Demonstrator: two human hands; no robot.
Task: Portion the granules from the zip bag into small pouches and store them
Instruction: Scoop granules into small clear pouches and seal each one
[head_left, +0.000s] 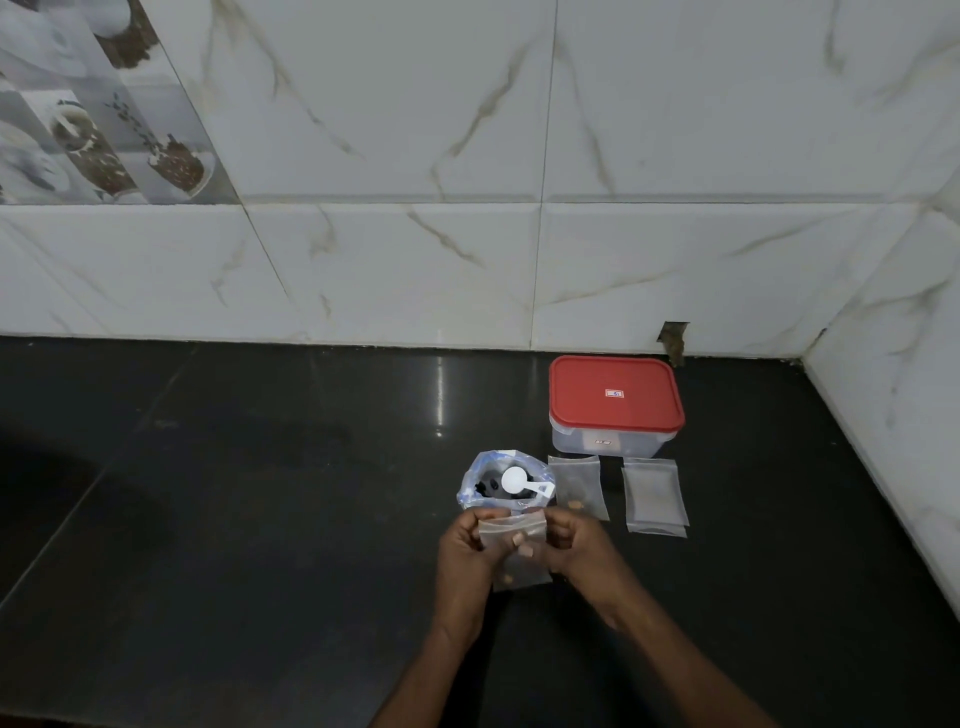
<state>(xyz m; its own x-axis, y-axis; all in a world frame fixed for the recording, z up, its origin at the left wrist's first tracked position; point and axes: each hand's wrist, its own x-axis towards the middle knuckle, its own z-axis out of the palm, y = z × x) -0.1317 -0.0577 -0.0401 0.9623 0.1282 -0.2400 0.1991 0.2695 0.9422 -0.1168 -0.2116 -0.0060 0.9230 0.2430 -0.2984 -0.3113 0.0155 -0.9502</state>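
Pinching small pouch (522, 571), few granules (507, 577) inside, between fingers of left hand (465, 551) and right hand (576, 545); just behind, open zip bag (470, 488) holding white scoop (514, 479).

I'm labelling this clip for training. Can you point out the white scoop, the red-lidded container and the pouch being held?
white scoop (513, 479): head view, on its round bowl.
red-lidded container (587, 395): head view, on the lid's flat top.
held pouch (524, 573): head view, on its lower half.
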